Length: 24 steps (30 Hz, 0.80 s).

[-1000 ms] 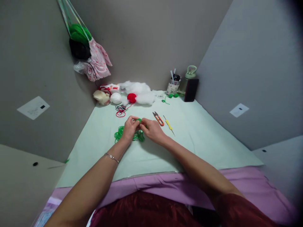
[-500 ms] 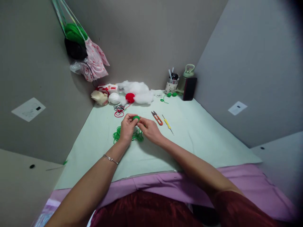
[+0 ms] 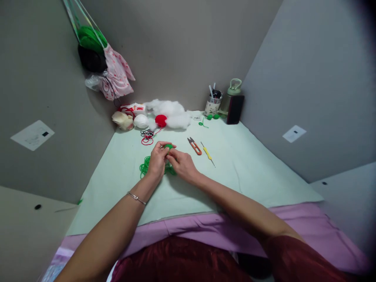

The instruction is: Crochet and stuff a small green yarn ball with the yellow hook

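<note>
Between my fingertips is a small green crocheted piece (image 3: 168, 146), mostly covered by the hands. My left hand (image 3: 158, 158) is closed and grips it from the left. My right hand (image 3: 182, 164) pinches at its right side, fingertips against the left thumb; whether they hold the piece or its yarn is hard to see. Loose green yarn (image 3: 145, 167) lies tangled on the table under both wrists. To the right of my hands rest orange-handled thread snips (image 3: 194, 146) and a yellow-handled crochet hook (image 3: 207, 153).
White stuffing (image 3: 173, 113), a red yarn ball (image 3: 160, 120), a white ball (image 3: 141, 121) and tangled red and black yarn (image 3: 147, 136) lie at the back left. A pen cup (image 3: 212, 106), two green balls (image 3: 213, 117), a bottle (image 3: 232, 94) and a phone (image 3: 235, 110) stand back right.
My right hand has shifted slightly left and down, closer to the left thumb, covering more of the loose yarn. The left hand keeps its grip on the green piece.
</note>
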Each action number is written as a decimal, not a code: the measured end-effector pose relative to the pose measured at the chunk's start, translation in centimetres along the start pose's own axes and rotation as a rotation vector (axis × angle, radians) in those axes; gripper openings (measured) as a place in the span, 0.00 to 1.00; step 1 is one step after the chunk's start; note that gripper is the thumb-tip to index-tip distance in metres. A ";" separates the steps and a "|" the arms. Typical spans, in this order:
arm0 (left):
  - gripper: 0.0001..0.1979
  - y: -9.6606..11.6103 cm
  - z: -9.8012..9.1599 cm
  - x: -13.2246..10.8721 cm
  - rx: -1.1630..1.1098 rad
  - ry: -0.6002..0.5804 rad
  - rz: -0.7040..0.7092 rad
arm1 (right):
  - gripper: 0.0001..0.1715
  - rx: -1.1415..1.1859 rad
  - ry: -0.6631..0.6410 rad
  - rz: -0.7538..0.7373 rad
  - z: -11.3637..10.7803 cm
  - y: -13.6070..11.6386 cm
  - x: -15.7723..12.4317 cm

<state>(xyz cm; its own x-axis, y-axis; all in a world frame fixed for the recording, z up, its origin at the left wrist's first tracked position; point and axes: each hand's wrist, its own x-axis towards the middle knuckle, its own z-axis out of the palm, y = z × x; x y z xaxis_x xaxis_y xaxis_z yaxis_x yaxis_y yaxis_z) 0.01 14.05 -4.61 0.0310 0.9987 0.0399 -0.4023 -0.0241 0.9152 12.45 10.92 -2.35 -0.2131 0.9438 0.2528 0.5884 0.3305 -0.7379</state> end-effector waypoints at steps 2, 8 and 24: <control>0.10 -0.3 -0.1 0.2 0.010 0.010 -0.013 | 0.10 0.014 0.000 0.003 0.5 0.1 -0.1; 0.14 0.1 -0.4 0.9 -0.019 0.024 0.014 | 0.10 0.136 0.033 -0.035 -0.5 1.1 0.8; 0.10 -0.1 -0.9 1.1 0.056 0.008 0.114 | 0.16 0.804 0.000 -0.007 -3.6 0.1 1.3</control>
<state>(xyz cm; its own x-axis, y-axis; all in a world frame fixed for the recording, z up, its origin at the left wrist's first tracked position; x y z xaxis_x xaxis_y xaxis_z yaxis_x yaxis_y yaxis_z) -0.73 15.20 -5.04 -0.0192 0.9897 0.1420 -0.3514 -0.1397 0.9257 15.09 12.21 0.16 -0.2146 0.9416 0.2595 -0.1545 0.2297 -0.9609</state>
